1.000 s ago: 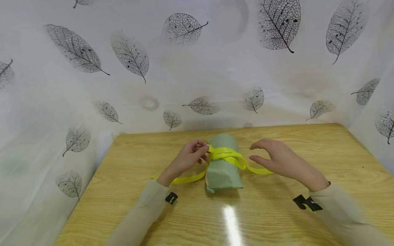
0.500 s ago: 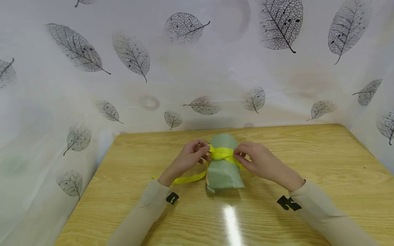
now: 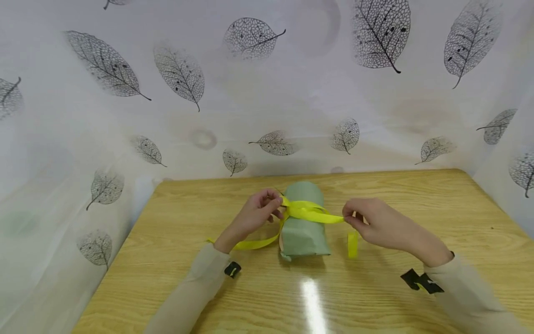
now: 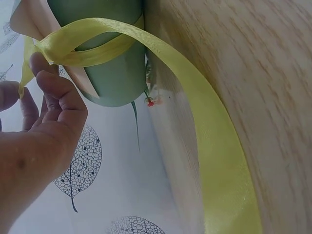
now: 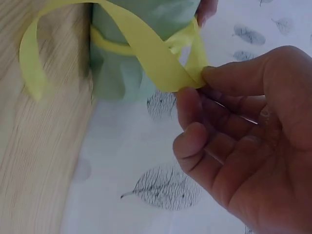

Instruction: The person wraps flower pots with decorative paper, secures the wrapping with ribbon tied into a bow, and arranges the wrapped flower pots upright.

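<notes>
A green paper-wrapped bundle (image 3: 304, 239) lies on the wooden table, with a yellow ribbon (image 3: 308, 214) passed round its middle. In the left wrist view a small red flower (image 4: 150, 103) shows beyond the bundle's far end. My left hand (image 3: 257, 212) pinches the ribbon at the bundle's left side, beside where it gathers. To the right of the bundle, my right hand (image 3: 377, 225) pinches a ribbon loop between thumb and finger and holds it stretched out sideways. The ribbon's loose end (image 3: 352, 245) hangs below that hand. Another tail (image 4: 219, 161) runs past my left wrist.
The wooden table (image 3: 250, 287) ends at a back edge just beyond the bundle. Behind it and at both sides hangs a pale sheet (image 3: 292, 102) printed with dark leaves. A bright light reflection lies on the tabletop in front of the bundle.
My right hand came in from the right, took hold of the ribbon over the bundle, and drew a loop out to the right. My left hand has stayed in place.
</notes>
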`<state>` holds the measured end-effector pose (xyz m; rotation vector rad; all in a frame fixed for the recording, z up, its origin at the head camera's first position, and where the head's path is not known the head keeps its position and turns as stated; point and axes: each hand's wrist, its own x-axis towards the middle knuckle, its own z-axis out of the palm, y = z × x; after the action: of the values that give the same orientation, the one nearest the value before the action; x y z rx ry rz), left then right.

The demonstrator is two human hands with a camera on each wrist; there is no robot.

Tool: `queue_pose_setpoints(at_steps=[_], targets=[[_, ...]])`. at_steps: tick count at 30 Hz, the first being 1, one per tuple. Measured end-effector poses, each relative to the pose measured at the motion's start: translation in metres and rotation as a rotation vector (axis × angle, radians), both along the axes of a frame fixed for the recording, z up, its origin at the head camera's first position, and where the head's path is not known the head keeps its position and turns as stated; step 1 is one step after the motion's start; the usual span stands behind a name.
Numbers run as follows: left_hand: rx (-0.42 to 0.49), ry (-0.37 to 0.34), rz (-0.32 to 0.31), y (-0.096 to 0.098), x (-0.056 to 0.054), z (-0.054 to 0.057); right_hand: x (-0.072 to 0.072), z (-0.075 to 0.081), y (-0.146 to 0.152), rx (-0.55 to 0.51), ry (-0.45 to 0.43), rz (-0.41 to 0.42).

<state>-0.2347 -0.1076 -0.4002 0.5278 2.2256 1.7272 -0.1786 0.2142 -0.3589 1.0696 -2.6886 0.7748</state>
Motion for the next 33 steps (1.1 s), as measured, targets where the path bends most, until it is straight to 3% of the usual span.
queue_pose_setpoints(at_steps=[7,12,20,33], targets=[[0.007,-0.009,0.015,0.000,0.002,0.001,0.000,-0.001,0.029,0.092,-0.067,-0.119],[0.033,-0.016,0.031,0.002,0.003,0.002,-0.003,-0.007,0.037,0.141,-0.114,-0.137],[0.175,-0.082,0.036,0.004,0.005,0.001,-0.007,-0.012,0.040,0.235,-0.140,-0.195],[0.323,-0.220,0.027,0.004,0.009,-0.001,-0.010,-0.019,0.052,0.284,-0.221,-0.146]])
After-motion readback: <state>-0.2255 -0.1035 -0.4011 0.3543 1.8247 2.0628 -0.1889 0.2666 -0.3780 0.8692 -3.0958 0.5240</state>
